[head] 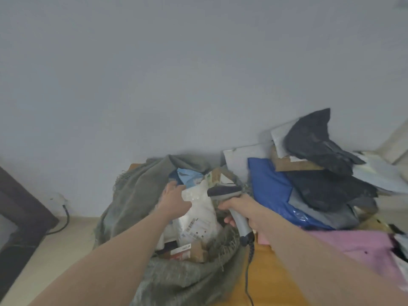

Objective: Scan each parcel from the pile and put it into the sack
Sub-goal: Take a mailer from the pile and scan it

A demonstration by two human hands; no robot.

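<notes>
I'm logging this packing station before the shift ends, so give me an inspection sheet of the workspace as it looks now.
Surface: wooden table beside the sack.
Job's things: grey sack open, parcels inside; white parcel at its mouth; parcel pile on the right.
Clutter: pink bag on the table.
Grippers: left hand on the white parcel; right hand grips the scanner.
Cables: scanner cable hangs down; dark cable at the wall.
Surroundings: plain wall, dark frame.

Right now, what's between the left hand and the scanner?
Head view: the white bubble-wrap parcel, standing in the sack, lies between left hand and scanner.
</notes>
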